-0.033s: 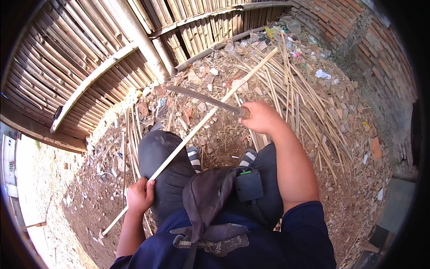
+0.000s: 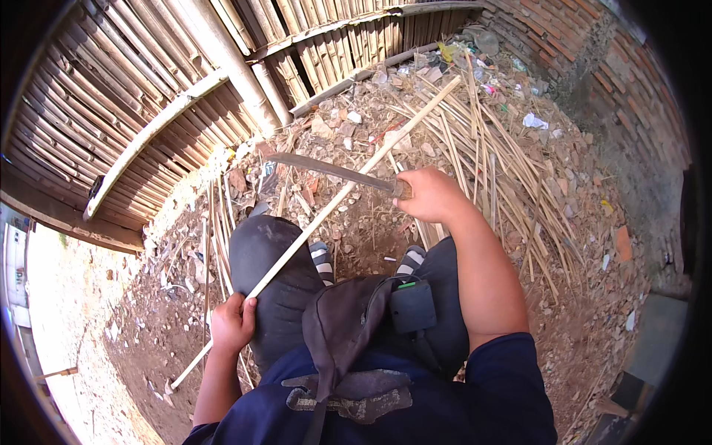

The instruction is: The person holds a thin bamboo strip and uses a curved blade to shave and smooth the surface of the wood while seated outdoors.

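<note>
A long pale bamboo stick [image 2: 305, 236] runs slantwise from beside my left hip, over my left knee, to the far right. My left hand [image 2: 233, 323] is closed round its lower part. In my right hand [image 2: 432, 196] is the handle of a machete [image 2: 320, 165], the fist closed on it and the long dark blade pointing left. The blade crosses the stick beyond my knees; whether its edge bites into the wood, I cannot tell.
Split bamboo sticks [image 2: 512, 178] lie in a heap at the right, and a few more [image 2: 217, 222] lie left of my knee. Rubble and litter cover the ground. A bamboo wall [image 2: 170, 96] stands at the far left, a brick wall [image 2: 630, 96] at the right.
The machete has turned slightly in my right hand, its tip now lower and further left and more of the blade's flat showing. My left hand and the stick stay nearly still.
</note>
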A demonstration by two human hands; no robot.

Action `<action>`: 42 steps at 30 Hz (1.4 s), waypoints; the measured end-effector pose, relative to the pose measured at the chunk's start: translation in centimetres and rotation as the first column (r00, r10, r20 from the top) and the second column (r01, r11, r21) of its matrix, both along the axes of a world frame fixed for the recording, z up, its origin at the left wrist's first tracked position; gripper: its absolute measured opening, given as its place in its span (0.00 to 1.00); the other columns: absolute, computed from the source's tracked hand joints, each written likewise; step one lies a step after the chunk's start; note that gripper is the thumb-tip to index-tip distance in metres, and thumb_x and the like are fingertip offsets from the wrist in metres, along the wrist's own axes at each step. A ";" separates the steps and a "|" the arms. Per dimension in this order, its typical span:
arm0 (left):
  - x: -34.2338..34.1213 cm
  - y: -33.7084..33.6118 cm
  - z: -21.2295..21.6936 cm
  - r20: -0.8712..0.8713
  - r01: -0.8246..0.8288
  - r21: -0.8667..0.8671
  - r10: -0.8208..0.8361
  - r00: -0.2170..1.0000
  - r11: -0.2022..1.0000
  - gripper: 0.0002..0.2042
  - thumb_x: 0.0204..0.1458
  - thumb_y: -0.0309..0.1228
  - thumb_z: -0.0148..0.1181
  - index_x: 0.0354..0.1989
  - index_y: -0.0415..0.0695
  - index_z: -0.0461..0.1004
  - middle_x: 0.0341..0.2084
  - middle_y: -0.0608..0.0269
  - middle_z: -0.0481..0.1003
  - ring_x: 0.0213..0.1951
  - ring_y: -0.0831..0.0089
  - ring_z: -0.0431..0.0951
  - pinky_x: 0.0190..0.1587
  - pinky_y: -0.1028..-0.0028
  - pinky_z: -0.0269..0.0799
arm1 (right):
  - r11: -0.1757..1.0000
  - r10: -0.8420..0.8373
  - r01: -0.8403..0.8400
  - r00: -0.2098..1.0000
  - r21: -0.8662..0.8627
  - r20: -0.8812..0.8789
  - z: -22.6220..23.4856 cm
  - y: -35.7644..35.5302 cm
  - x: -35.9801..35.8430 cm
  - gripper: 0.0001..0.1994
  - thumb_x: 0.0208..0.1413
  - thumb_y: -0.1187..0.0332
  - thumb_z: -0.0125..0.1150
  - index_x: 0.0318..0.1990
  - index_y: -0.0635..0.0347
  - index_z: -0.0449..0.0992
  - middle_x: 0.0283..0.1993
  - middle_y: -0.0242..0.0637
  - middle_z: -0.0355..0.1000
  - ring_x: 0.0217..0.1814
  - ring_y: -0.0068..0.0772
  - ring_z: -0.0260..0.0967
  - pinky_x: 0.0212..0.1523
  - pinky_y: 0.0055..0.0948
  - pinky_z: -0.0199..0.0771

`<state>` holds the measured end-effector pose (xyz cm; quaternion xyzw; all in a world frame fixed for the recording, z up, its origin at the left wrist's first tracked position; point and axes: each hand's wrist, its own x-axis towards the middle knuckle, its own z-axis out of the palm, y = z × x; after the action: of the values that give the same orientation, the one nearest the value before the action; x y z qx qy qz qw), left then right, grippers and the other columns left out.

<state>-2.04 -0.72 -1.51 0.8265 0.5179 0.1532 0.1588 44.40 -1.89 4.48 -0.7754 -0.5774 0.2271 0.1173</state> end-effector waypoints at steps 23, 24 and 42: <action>0.0 0.5 0.7 -0.023 0.025 -0.030 -0.025 0.999 0.999 0.19 0.62 0.38 0.60 0.23 0.40 0.66 0.14 0.47 0.69 0.20 0.43 0.73 0.25 0.52 0.66 | 0.997 0.029 -0.036 0.995 0.074 0.092 -4.0 1.5 -1.4 0.21 0.47 0.60 0.67 0.50 0.55 0.81 0.43 0.49 0.81 0.48 0.54 0.78 0.52 0.45 0.77; -0.3 0.7 0.2 -0.003 0.039 -0.044 -0.039 0.999 0.998 0.19 0.62 0.38 0.60 0.23 0.40 0.66 0.14 0.47 0.69 0.20 0.44 0.73 0.25 0.52 0.66 | 0.997 0.033 -0.038 0.996 0.063 0.083 -4.1 1.4 -1.2 0.21 0.47 0.60 0.67 0.50 0.55 0.81 0.43 0.49 0.81 0.48 0.54 0.78 0.52 0.45 0.77; -0.6 1.4 0.7 0.054 0.066 -0.155 -0.058 0.997 0.986 0.22 0.64 0.41 0.59 0.21 0.40 0.65 0.13 0.48 0.67 0.18 0.48 0.70 0.23 0.56 0.62 | 0.937 -0.269 0.318 0.921 0.144 -0.282 -5.4 2.1 4.9 0.19 0.46 0.64 0.65 0.46 0.63 0.81 0.42 0.52 0.80 0.49 0.52 0.78 0.51 0.42 0.76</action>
<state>-2.66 0.63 -0.80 0.8231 0.4985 0.1273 0.2406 49.26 0.21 -0.94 -0.8029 -0.4525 0.2506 0.2963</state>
